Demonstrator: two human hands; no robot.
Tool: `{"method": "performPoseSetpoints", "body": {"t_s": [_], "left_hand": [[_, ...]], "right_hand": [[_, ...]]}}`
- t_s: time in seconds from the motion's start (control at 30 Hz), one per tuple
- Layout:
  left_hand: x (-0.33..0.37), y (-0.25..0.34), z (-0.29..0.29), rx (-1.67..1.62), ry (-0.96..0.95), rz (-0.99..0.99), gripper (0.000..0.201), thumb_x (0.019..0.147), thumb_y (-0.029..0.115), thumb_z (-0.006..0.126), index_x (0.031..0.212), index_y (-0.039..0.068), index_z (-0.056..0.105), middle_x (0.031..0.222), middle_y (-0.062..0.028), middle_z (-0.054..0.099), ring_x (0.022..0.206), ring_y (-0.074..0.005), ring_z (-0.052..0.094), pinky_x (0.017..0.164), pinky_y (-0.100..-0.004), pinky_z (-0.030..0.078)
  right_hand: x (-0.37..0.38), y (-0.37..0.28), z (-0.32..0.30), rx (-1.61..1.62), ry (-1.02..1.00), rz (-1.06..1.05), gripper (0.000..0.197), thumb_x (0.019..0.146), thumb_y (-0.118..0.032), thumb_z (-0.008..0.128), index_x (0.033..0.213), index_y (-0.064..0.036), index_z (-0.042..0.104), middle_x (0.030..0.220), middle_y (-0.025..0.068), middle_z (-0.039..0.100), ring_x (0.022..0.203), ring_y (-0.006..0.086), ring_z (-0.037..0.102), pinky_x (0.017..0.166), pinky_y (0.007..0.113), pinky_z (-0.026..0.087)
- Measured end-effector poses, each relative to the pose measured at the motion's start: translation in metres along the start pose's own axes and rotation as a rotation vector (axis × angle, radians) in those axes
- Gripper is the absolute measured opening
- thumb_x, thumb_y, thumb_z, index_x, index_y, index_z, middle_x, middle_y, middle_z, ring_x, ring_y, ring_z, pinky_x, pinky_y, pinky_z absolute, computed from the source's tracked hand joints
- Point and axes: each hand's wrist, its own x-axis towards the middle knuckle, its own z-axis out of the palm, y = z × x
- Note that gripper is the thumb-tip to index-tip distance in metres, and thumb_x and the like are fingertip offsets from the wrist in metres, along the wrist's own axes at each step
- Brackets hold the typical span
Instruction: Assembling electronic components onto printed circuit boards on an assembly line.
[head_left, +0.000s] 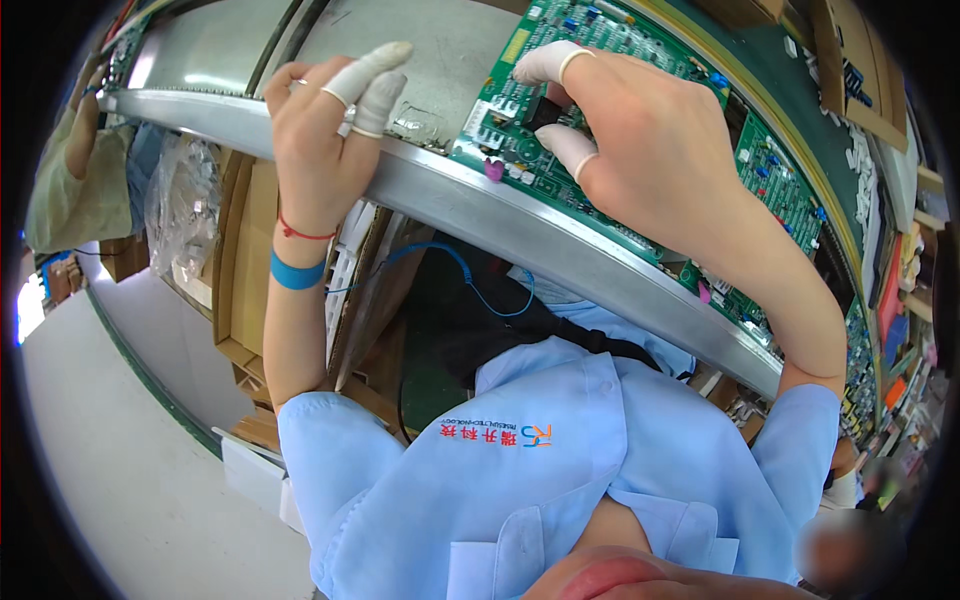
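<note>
My right hand (650,125) is over a green circuit board (487,117), with white finger cots on its thumb and forefinger. Thumb and finger close round a small black block-shaped component (541,113) at the board's surface; whether it is seated there I cannot tell. Left of the board, my left hand (325,125) hovers above the metal rail (430,172). Its two cotted fingers reach out to the right with a gap between their tips, the others curl, and I see nothing held. A blue wrist strap (298,270) circles that wrist.
Another populated green board (775,170) lies to the right on the line. A blue cord (435,246) hangs below the rail. Cardboard boxes (245,270) and a clear plastic bag (185,205) stand at left. Another person's arm (85,140) shows at far left.
</note>
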Motion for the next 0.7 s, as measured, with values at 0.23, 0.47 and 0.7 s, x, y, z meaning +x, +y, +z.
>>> {"method": "performPoseSetpoints", "body": {"t_s": [0.23,0.47,0.7], "left_hand": [[-0.025,-0.004,0.004,0.015,0.139,-0.034,0.015,0.082,0.013,0.07,0.096,0.01,0.073,0.069,-0.0001,0.06,0.065,-0.0156,0.055,0.081,-0.0301,0.035],[-0.025,-0.009,0.003,0.006,0.159,-0.027,0.014,0.079,0.011,0.072,0.093,0.011,0.073,0.068,0.0006,0.06,0.064,-0.0146,0.055,0.081,-0.0295,0.035],[-0.028,0.001,-0.044,-0.346,0.061,-0.486,0.018,0.087,0.009,0.065,0.103,0.002,0.07,0.093,-0.0087,0.07,0.08,-0.0147,0.064,0.074,-0.0277,0.05]], "right_hand": [[0.016,-0.011,0.01,-0.174,-0.181,0.041,0.037,0.077,-0.007,0.065,0.112,-0.0123,0.057,0.083,0.0048,0.066,0.078,0.0262,0.065,0.062,0.039,0.049],[0.027,-0.021,0.008,-0.292,-0.281,0.077,0.035,0.079,-0.008,0.065,0.112,-0.0105,0.056,0.087,0.008,0.068,0.082,0.0288,0.065,0.065,0.041,0.049],[0.024,-0.024,-0.008,-0.232,-0.281,0.095,0.038,0.08,-0.022,0.07,0.113,-0.0085,0.056,0.085,0.0125,0.068,0.08,0.0332,0.066,0.067,0.042,0.05]]}}
